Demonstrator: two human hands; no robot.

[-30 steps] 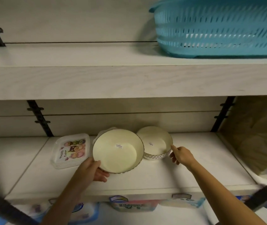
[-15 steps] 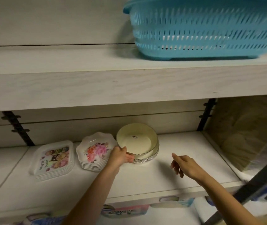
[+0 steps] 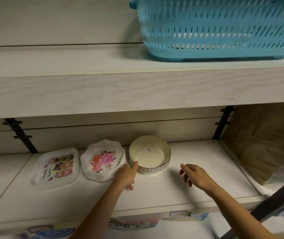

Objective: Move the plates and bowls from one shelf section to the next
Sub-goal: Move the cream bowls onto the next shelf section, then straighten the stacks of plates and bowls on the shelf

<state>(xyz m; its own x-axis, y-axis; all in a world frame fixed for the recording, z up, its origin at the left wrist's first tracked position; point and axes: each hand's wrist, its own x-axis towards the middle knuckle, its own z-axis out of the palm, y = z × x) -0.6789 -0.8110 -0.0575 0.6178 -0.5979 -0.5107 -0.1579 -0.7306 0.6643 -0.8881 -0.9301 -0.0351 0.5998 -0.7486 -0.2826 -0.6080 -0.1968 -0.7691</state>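
Observation:
A cream bowl (image 3: pixel 149 155) sits nested on top of a stack of bowls with silver woven sides, at the middle of the lower shelf (image 3: pixel 200 152). My left hand (image 3: pixel 126 175) is at the stack's left front, thumb tip against the top bowl's rim, the other fingers spread low over the shelf. My right hand (image 3: pixel 193 175) hovers to the right of the bowls with fingers apart, holding nothing. A stack of scalloped flower plates (image 3: pixel 103 160) stands just left of the bowls. Further left is a stack of square owl plates (image 3: pixel 57 168).
A blue slotted basket (image 3: pixel 220 28) stands on the upper shelf, whose thick front edge overhangs the lower one. Black brackets (image 3: pixel 19 135) (image 3: pixel 224 121) bound the section. A brown panel (image 3: pixel 267 144) closes the right side. A dark bar (image 3: pixel 275 195) crosses the lower right. Packaged goods (image 3: pixel 134 223) lie below.
My left hand carried the big cream bowl to the right and set it on the bowl stack, uncovering the flower plates, then loosened its hold. My right hand drew back from the stack.

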